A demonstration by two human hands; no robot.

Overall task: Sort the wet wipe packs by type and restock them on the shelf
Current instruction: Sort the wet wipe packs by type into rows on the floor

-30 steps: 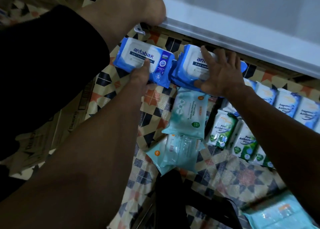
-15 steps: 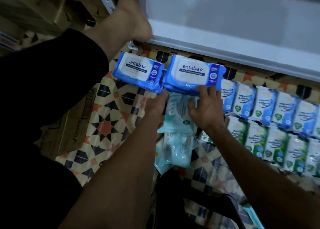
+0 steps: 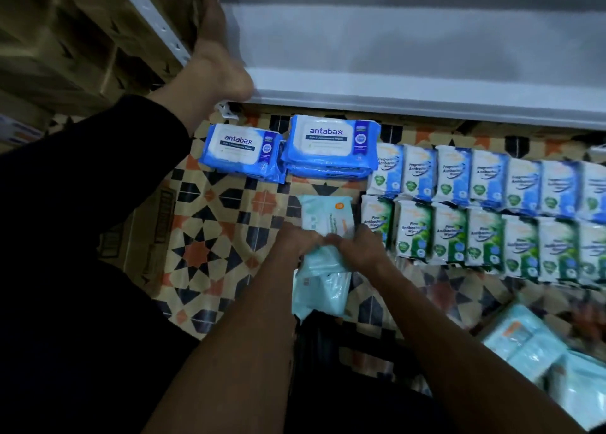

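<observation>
Nearest the camera, two bare forearms reached in from the 6 o'clock edge toward the middle of the view. The left hand (image 3: 296, 242) and the right hand (image 3: 360, 246) met there, both closed around the same pale teal wipe pack (image 3: 323, 260), fingers curled over its middle. A second teal pack (image 3: 319, 294) lay under it toward 6 o'clock, and another (image 3: 326, 215) lay just beyond the hands toward 12 o'clock, all on the patterned floor mat (image 3: 210, 237). More teal packs (image 3: 524, 342) were heaped at 4 o'clock, blurred.

At 3 o'clock from the hands stood a row of green pine antibacterial packs (image 3: 485, 240), side by side and touching, with a row of blue fragrance antibacterial packs (image 3: 485, 178) directly behind it.

Farther out, toward 12 o'clock, a stack of blue antabax packs (image 3: 329, 147) sat beside a single antabax pack (image 3: 241, 153) at 11 o'clock, the two touching.

Beyond them ran the white shelf (image 3: 410, 56), bare on top. A bare foot (image 3: 216, 73) rested against its front corner at 11 o'clock, below a dark trouser leg (image 3: 82, 158).
</observation>
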